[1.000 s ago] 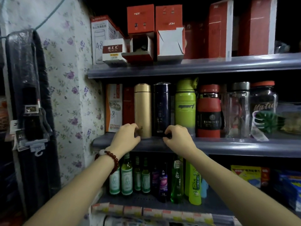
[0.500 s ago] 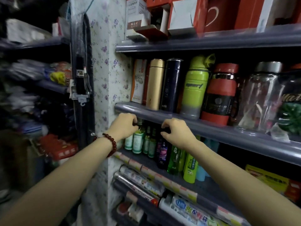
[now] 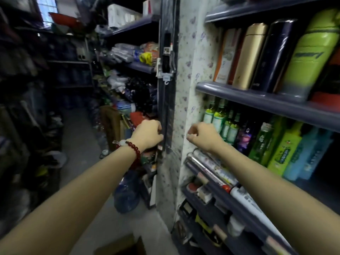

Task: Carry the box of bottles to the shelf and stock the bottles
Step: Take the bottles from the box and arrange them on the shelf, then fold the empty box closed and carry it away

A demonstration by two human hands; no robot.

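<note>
My left hand [image 3: 147,133], with a red bead bracelet on the wrist, is held up in front of a dark hanging strip, fingers curled, nothing visible in it. My right hand [image 3: 202,137] hovers beside the floral wall, fingers also curled and empty, left of the small green bottles [image 3: 219,118]. On the grey shelf [image 3: 239,96] above stand a gold flask [image 3: 250,56], a dark blue flask [image 3: 270,54] and a green sports bottle [image 3: 309,52]. A corner of a brown cardboard box [image 3: 119,245] shows on the floor at the bottom edge.
A narrow concrete aisle [image 3: 77,153] runs ahead on the left between crowded shelves. A blue water jug [image 3: 127,196] lies on the floor by the shelf end. Rolled goods [image 3: 211,168] fill the lower right shelves.
The view has swung left and down, away from the flask shelf toward the aisle. Both hands have come off the shelf edge and dropped lower, still curled.
</note>
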